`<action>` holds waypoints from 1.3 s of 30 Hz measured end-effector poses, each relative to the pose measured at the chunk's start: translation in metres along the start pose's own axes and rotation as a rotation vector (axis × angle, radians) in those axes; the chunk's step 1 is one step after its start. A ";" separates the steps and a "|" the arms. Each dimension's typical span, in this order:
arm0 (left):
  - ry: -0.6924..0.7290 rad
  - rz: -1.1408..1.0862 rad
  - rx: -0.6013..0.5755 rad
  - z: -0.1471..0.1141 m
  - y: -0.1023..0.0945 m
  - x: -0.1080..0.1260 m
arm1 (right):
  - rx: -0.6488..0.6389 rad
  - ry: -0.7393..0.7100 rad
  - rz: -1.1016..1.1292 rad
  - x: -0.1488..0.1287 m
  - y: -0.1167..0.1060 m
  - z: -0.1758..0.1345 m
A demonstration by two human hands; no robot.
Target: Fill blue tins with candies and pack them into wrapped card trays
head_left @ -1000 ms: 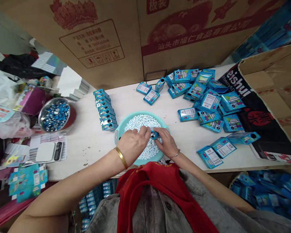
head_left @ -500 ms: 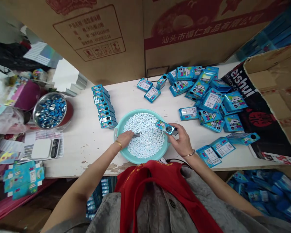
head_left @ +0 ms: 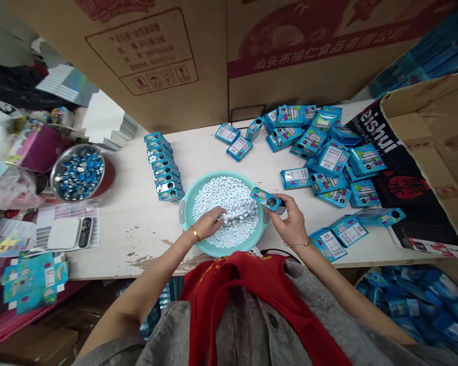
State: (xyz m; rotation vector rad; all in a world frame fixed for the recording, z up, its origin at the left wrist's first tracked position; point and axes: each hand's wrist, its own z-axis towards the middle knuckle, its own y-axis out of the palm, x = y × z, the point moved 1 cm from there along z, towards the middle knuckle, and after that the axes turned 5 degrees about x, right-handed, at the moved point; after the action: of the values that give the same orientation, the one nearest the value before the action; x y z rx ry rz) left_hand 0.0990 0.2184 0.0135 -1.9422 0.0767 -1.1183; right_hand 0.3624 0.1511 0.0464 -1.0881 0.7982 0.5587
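A teal basin full of small pale candies stands before me. Over it, my left hand is closed on a scoop; a heap of candies covers most of its metal, so its shape is largely hidden. At the basin's right rim my right hand grips a small blue candy box, tilted, its end with a dark round opening turned up. The heaped scoop lies just left of that box, apart from it as far as I can see.
To the left stand a row of blue boxes, a metal bowl of blue pieces and a white scale. Piled blue boxes lie right, beside an open carton. Large cartons wall off the back.
My left hand has moved right and slightly down, and the scoop now carries a heap of candies. My right hand with the box has shifted slightly right.
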 end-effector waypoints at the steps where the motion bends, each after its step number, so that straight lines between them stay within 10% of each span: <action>1: 0.029 -0.003 0.018 -0.006 -0.016 0.007 | -0.009 -0.022 -0.009 0.000 0.002 0.000; 8: 0.054 0.221 -0.037 -0.010 -0.102 0.076 | -0.114 -0.228 -0.020 -0.014 0.026 -0.003; 20: -0.057 0.800 -0.206 0.012 -0.118 0.175 | -0.145 -0.277 0.056 -0.025 0.046 -0.007; 25: -0.094 0.726 -0.077 -0.003 -0.113 0.106 | -0.101 -0.193 0.054 -0.016 0.037 -0.005; 31: -0.232 0.481 -0.243 -0.015 -0.035 -0.016 | -0.043 -0.104 0.032 -0.003 0.018 0.000; 39: -0.149 0.215 -0.183 0.022 0.052 -0.003 | -0.008 0.007 0.043 -0.002 0.008 0.001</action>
State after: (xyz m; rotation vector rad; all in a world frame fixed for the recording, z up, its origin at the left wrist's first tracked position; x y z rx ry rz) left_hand 0.1309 0.2014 -0.0300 -2.1167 0.3086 -0.8473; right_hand 0.3557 0.1549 0.0441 -1.0830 0.8277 0.5947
